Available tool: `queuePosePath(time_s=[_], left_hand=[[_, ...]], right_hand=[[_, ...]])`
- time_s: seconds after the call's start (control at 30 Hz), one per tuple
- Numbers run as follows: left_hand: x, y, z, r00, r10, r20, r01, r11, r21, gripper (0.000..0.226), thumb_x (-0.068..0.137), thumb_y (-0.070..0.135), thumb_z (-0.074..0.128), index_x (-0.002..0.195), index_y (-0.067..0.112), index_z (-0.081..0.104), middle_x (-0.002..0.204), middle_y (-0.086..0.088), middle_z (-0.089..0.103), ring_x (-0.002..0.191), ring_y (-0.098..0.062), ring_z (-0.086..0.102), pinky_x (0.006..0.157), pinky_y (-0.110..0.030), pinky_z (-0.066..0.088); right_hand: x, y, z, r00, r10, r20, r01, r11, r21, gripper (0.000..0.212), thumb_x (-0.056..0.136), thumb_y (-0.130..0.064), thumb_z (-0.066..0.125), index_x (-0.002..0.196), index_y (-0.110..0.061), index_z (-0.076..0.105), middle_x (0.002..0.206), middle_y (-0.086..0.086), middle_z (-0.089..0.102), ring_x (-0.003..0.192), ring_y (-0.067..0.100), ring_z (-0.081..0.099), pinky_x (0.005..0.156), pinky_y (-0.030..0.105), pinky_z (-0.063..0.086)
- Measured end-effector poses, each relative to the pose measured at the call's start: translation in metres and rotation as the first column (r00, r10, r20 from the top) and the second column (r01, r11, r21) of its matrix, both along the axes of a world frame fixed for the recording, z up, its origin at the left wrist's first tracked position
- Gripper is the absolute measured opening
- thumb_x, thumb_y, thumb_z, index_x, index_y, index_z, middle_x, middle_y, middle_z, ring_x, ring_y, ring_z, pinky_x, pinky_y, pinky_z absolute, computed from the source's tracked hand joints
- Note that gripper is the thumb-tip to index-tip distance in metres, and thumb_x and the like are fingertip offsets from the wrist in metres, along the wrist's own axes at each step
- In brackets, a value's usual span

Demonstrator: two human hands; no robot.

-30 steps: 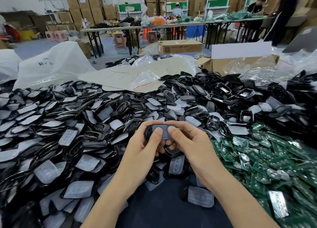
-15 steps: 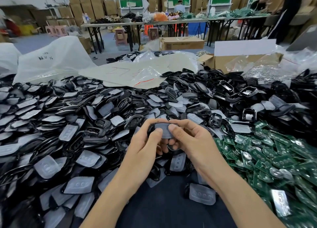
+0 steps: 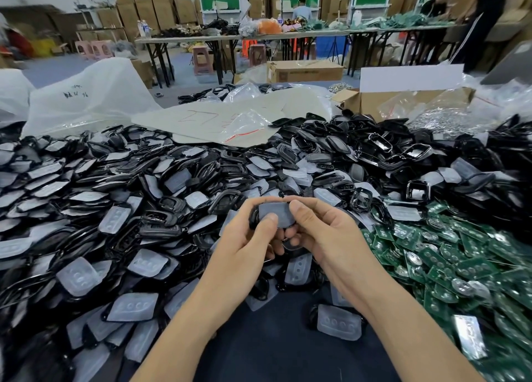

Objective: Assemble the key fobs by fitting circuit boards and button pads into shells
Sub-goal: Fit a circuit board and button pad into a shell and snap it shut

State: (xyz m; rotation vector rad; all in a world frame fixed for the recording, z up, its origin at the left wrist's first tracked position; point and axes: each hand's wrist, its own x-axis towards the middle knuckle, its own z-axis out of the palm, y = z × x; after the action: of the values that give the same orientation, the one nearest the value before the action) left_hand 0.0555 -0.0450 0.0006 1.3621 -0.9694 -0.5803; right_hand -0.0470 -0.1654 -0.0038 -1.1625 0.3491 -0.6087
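A: What's in the person's hands?
B: One black shell [image 3: 253, 217] with one grey translucent button pad [image 3: 280, 213] lying in its open face. The glossy rim shows only at the pad's left edge. Fingers hide the rest.
A: Grip?
B: Both hands are curled round it. The left hand [image 3: 244, 246] has its thumb flat on the pad's lower edge, fingers underneath. The right hand [image 3: 331, 237] has its thumb on the pad's upper right corner, fingers wrapped below.
A: Where is it?
B: Centre of view, held up over the near edge of the heap [image 3: 172, 174].
A: Counts?
B: Held: one shell, one pad. Whether a board is inside, can't tell. The heap mixes loose shells and pads across left and centre, too many to count. The green circuit boards [image 3: 460, 266] form a separate pile on the right, touching the heap, also uncountable. One loose pad [image 3: 339, 322] with three bumps in a row lies on the dark table cover [image 3: 273, 353], just beside the right forearm.
A: Anything else?
B: One open cardboard box [image 3: 403, 101] behind the heap at right. One white plastic bag [image 3: 86, 93] at back left.
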Motion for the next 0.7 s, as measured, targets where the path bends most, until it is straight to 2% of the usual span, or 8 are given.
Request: queuePosePath(time_s=[0.13,0.3,0.4,0.53,0.7], left_hand=[[0.0036,-0.0006,-0.0006,0.998,0.047,-0.034,-0.047,0.999,0.003,0.02,0.105,0.023,0.051,0.114,0.032,0.066,0.081,0.002,0.071,0.071,-0.01,0.062,0.065,-0.021,0.052],[0.0072,-0.002,-0.0015,0.995,0.048,-0.091,-0.048,0.999,-0.002,0.015,0.103,0.02,0.056,0.111,0.027,0.067,0.08,0.001,0.07,0.069,-0.012,0.062,0.064,-0.021,0.052],[0.0084,-0.0023,-0.0024,0.993,0.051,-0.104,-0.053,0.999,-0.012,0.012,0.098,0.027,0.061,0.107,0.031,0.068,0.081,0.001,0.07,0.069,-0.013,0.062,0.064,-0.022,0.052],[0.0093,-0.002,-0.003,0.993,0.064,-0.094,-0.066,0.998,-0.009,0.017,0.091,0.034,0.064,0.107,0.033,0.067,0.078,0.002,0.069,0.068,-0.012,0.062,0.064,-0.022,0.053],[0.0097,-0.002,-0.0033,0.994,0.092,-0.06,-0.093,0.996,-0.014,0.014,0.096,0.021,0.067,0.109,0.027,0.065,0.074,0.003,0.07,0.065,-0.01,0.063,0.062,-0.019,0.053]], right_hand=[[0.0005,0.0002,-0.0001,1.0,0.013,-0.006,-0.013,1.0,-0.022,0.029,0.077,-0.028,0.077,0.105,-0.023,0.079,0.083,0.005,0.074,0.074,0.013,0.068,0.073,0.02,0.056],[-0.0005,-0.0007,0.0006,0.998,0.064,-0.005,-0.065,0.997,-0.051,0.033,0.078,-0.028,0.079,0.11,-0.023,0.079,0.087,0.004,0.076,0.079,0.011,0.07,0.078,0.018,0.056],[-0.0013,-0.0002,0.0018,0.997,0.08,-0.002,-0.08,0.995,-0.061,0.032,0.078,-0.031,0.079,0.108,-0.025,0.08,0.091,0.003,0.077,0.081,0.009,0.071,0.079,0.018,0.056],[-0.0014,0.0006,0.0013,0.996,0.084,-0.027,-0.087,0.991,-0.105,0.025,0.087,-0.03,0.075,0.11,-0.023,0.079,0.092,0.003,0.077,0.083,0.009,0.07,0.081,0.019,0.056],[-0.001,0.0025,0.0008,0.997,0.05,-0.06,-0.059,0.986,-0.154,0.02,0.091,-0.03,0.073,0.108,-0.022,0.079,0.09,0.005,0.076,0.081,0.011,0.068,0.082,0.023,0.056]])
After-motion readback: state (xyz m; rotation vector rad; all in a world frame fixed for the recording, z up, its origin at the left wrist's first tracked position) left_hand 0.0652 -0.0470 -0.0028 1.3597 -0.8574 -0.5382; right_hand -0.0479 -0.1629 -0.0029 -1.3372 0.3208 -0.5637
